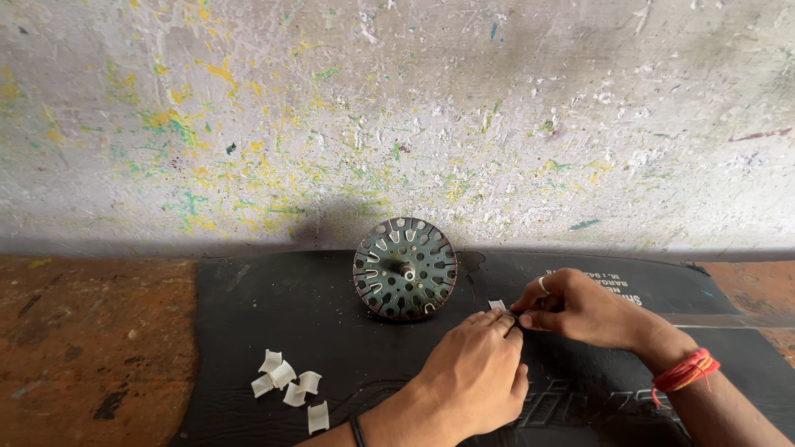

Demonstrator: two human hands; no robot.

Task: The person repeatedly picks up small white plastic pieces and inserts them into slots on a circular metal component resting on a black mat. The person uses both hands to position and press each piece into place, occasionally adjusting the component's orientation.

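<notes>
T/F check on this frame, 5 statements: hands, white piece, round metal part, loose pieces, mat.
1. Both hands pinch one small white piece. True: the left hand and the right hand meet on it.
2. The round slotted metal part lies flat on the mat. False: it stands on edge against the wall.
3. Loose white pieces lie left of the left hand. True.
4. The right hand wears a ring. True.
5. The black mat covers the whole surface. False: bare orange-brown surface shows on both sides.
</notes>
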